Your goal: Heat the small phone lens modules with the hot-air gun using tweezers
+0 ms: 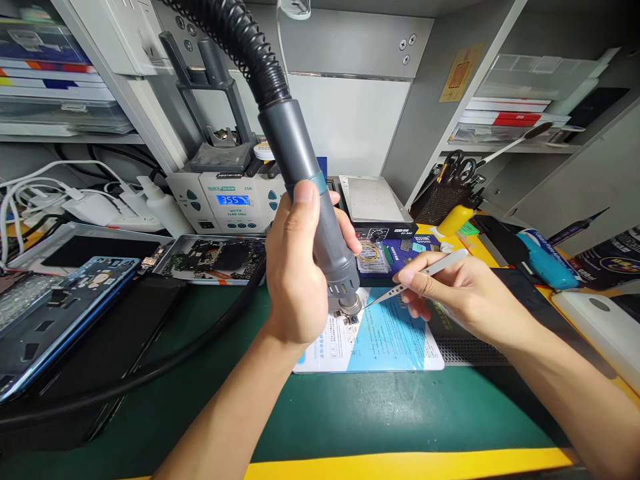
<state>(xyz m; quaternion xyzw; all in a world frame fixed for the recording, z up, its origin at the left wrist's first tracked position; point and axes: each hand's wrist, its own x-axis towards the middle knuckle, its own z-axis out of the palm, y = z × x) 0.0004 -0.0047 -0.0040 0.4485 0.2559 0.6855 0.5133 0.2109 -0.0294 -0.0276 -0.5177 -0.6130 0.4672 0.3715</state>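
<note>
My left hand [297,267] is wrapped round the grey handle of a hot air gun [333,233], its metal nozzle pointing down. Just under the nozzle lies a small electronic part [354,319] with a dark round spot, partly hidden by the gun. It rests on a white and blue printed sheet [395,340]. Between the thumb and fingers of my right hand [450,287] is a pair of metal tweezers [400,288]. Their fine tips reach in from the right beside the nozzle; whether they touch the part I cannot tell.
A hot air station [230,200] displaying 355 stands behind. Its black hose [200,363] crosses the left side of the green mat [400,413]. Opened phones, one with a blue frame [75,320], lie left. A yellow bottle [456,219] and a mesh tool holder [440,197] stand back right.
</note>
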